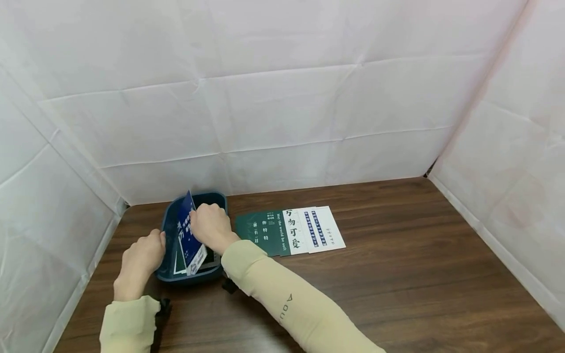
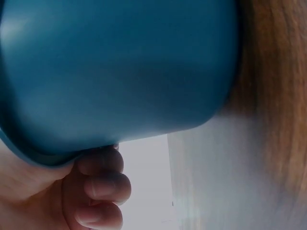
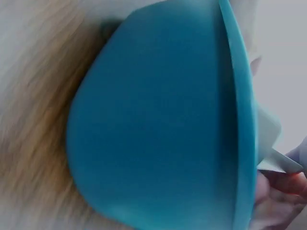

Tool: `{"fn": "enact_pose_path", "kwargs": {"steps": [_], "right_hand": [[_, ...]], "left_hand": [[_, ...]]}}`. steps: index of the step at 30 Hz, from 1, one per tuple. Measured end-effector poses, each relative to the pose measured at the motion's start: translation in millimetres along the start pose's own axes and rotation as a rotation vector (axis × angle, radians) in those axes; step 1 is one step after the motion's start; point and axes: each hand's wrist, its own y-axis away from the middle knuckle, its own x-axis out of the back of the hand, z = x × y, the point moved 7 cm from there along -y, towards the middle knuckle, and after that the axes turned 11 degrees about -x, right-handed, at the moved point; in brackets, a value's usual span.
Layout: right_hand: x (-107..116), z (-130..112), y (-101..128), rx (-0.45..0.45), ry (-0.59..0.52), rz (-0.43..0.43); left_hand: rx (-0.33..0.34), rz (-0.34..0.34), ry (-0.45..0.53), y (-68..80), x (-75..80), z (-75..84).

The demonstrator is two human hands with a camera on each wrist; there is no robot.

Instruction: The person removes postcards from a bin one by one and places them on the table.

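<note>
From the head view I see my left hand [image 1: 140,257] resting against the left side of the blue bin [image 1: 169,230], its fingers curled onto the rim; the left wrist view confirms this, with the fingers [image 2: 103,187] tucked under the bin's edge [image 2: 43,155], so that hand grips the bin. My right hand [image 1: 211,226] sits over the bin's opening, fingers curled round a dark blue card [image 1: 189,233] that stands tilted on edge inside the bin, its white lower corner down near the front wall. In the right wrist view the bin's outer wall [image 3: 158,124] fills most of the picture, and at the far right edge I can make out my fingers [image 3: 283,184] pinching the pale corner of a card [image 3: 280,163] just past the rim. More cards appear to lie inside the bin under the held one, though I cannot tell how many. The bin stands on the wooden table [image 1: 397,274], near its back left corner. Just to the right of the bin, a fanned row of cards [image 1: 291,230] lies flat on the table, dark green ones at the left and white ones with dark lettering at the right, overlapping one another. White cloth walls [image 1: 287,98] enclose the table on three sides. Both forearms wear pale sleeves [image 1: 282,294].
</note>
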Motion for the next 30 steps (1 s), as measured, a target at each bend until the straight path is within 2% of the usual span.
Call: {"fn": "enact_pose_path", "kwargs": {"steps": [1,4,8,12,18,24,26,30], "right_hand": [[2,1,0,0.008,0.006,0.012],[8,6,2,-0.010,-0.067,0.023],[22,17,7,-0.056,-0.260,-0.003],[42,31,10,-0.067,-0.425,0.014],[78,61,13,-0.196,-0.630,0.074],[113,93,19,-0.298,-0.902,0.070],[125,104,21,-0.309,-0.955,0.068],[146,124,25,-0.296,-0.993,0.088]], "left_hand": [[-0.001,0.002,-0.002,0.3,0.0,-0.2],[-0.006,0.007,-0.006,1.3,0.3,-0.5],[-0.018,0.020,-0.007,1.1,0.7,0.3],[-0.031,0.028,-0.003,-0.6,0.5,0.8],[-0.042,0.021,0.000,-3.0,0.4,0.3],[-0.039,0.021,-0.008,-4.6,1.3,0.4],[-0.040,0.019,-0.008,-4.7,1.4,0.4],[-0.040,0.020,-0.008,-4.1,2.3,-0.3]]}}
